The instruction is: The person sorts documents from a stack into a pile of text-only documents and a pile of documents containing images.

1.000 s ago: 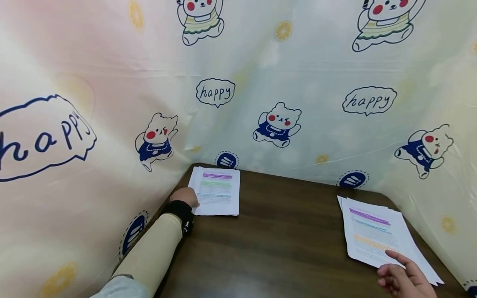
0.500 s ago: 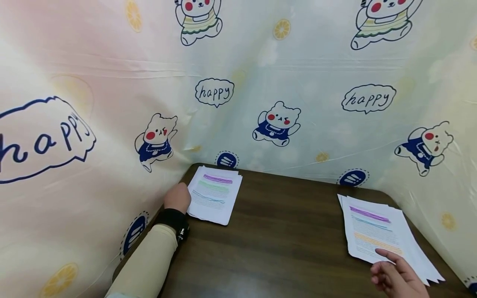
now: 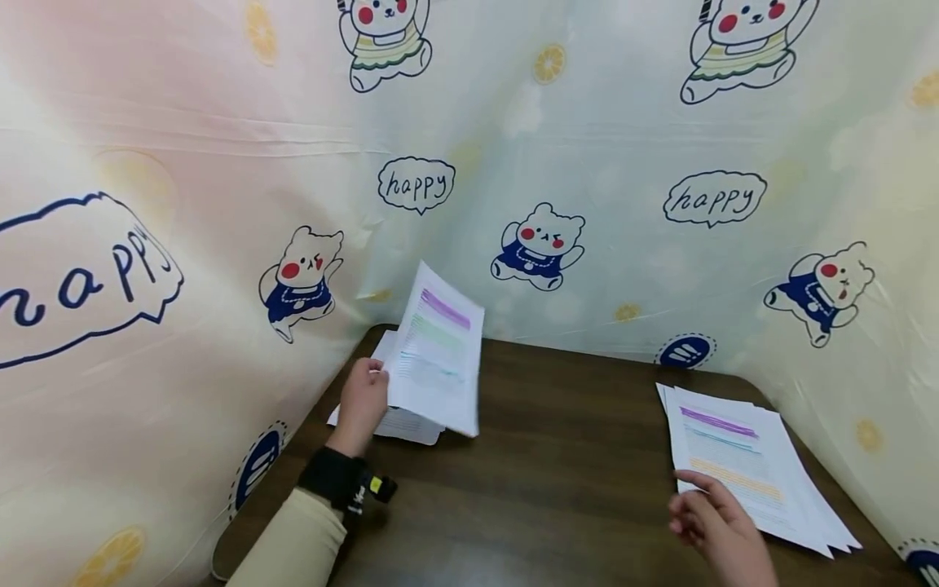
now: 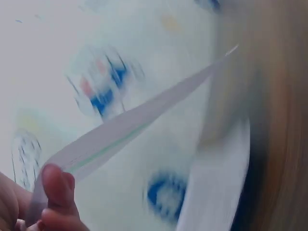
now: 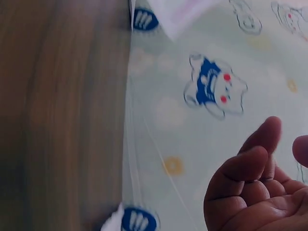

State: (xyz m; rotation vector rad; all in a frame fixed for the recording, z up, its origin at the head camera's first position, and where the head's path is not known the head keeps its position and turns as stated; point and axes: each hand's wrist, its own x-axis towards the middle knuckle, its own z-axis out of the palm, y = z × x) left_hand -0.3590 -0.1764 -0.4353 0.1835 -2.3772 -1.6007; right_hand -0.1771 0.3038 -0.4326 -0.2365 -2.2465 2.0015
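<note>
My left hand (image 3: 364,403) pinches the left edge of a printed paper sheet (image 3: 440,350) marked with purple, green and blue highlighter strokes. It is lifted and tilted over the remaining papers (image 3: 414,425) at the table's far left, hiding part of them. In the left wrist view, thumb and fingers clasp the sheet (image 4: 130,115), seen nearly edge-on and blurred. My right hand (image 3: 722,522) hovers at the near left edge of the right-hand stack of papers (image 3: 741,456). Its fingers are loosely bent and hold nothing, as the right wrist view of that hand (image 5: 255,187) also shows.
A dark brown wooden table (image 3: 557,465) lies beneath everything, its far corners rounded. Around it hangs a pale curtain (image 3: 616,269) printed with cartoon bears and "happy" bubbles, close behind the table edge. The right-hand papers are fanned unevenly, the top one marked purple, blue and orange.
My left hand has lifted the highlighted sheet off the left pile and tilted it up, uncovering part of the papers below. My right hand has shifted left.
</note>
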